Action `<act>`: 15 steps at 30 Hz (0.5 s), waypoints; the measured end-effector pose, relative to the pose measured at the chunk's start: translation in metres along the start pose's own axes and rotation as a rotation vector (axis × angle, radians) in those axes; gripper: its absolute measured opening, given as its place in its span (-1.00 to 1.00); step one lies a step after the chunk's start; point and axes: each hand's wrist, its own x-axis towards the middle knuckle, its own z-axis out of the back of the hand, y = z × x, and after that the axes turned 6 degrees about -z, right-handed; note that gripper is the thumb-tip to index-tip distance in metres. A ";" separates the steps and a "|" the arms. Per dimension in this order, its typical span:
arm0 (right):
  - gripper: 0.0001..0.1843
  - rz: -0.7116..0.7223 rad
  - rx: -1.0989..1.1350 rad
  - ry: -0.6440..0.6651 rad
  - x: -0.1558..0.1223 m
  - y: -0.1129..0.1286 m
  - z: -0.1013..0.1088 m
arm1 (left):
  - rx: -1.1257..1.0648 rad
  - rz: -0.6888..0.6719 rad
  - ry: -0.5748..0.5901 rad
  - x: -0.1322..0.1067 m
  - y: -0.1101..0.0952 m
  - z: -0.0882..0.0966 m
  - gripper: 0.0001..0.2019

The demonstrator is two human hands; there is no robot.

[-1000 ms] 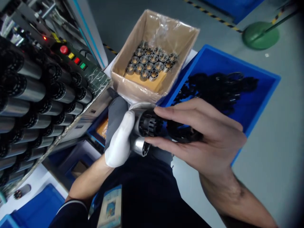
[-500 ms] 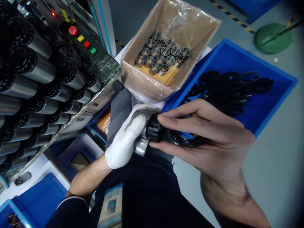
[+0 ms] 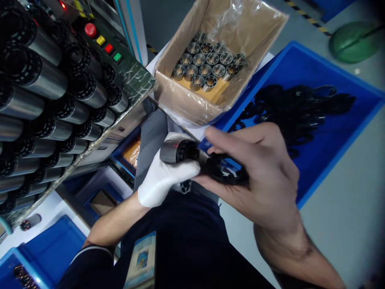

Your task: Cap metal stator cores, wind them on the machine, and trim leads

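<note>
Gripping a steel cylinder (image 3: 169,152) in the white-gloved left hand (image 3: 158,178), just left of centre on the dial, with the thumb laid below the black slotted collar (image 3: 183,151) at the cylinder's three o'clock end. Covering most of a second cylinder (image 3: 185,186) with the same hand, toward six o'clock, leaving its slotted end visible; too hidden to tell whether held or merely touching. Carrying black rings (image 3: 217,168) in the bare right hand (image 3: 264,176), toward four o'clock, with the fingers half curled about them and parted by a narrow gap. Raising one blurred fingertip (image 3: 212,136) just clear of the collar, toward two o'clock from it. Facing a plastic-lined cardboard box (image 3: 183,98) between twelve and one o'clock, with metal sleeves (image 3: 212,59) standing inside. Overlooking a blue crate (image 3: 327,66) between two and three o'clock, holding a heap of dark parts (image 3: 306,108). Having rows of black-ended cylinders (image 3: 49,82) between nine and ten o'clock, beside a green bench top (image 3: 138,82), and coloured buttons (image 3: 108,48) between ten and eleven. Wearing a printed card (image 3: 141,261) at seven o'clock over dark clothing (image 3: 186,249).
</note>
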 end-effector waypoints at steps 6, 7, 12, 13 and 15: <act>-0.42 -0.023 0.052 0.171 -0.007 0.001 0.001 | -0.021 0.059 0.037 0.007 0.007 -0.005 -0.41; -0.47 -0.017 0.048 0.190 -0.008 0.000 0.002 | -0.031 0.069 0.045 0.007 0.008 -0.004 -0.41; -0.56 0.071 0.094 0.138 -0.012 -0.006 0.004 | -0.031 0.090 0.012 0.005 0.009 0.000 -0.39; -0.54 0.086 0.105 0.107 -0.013 -0.007 0.005 | -0.022 0.086 0.023 0.004 0.008 -0.001 -0.39; -0.46 0.077 0.109 0.039 -0.014 -0.007 0.008 | -0.035 0.075 0.013 0.003 0.005 -0.003 -0.46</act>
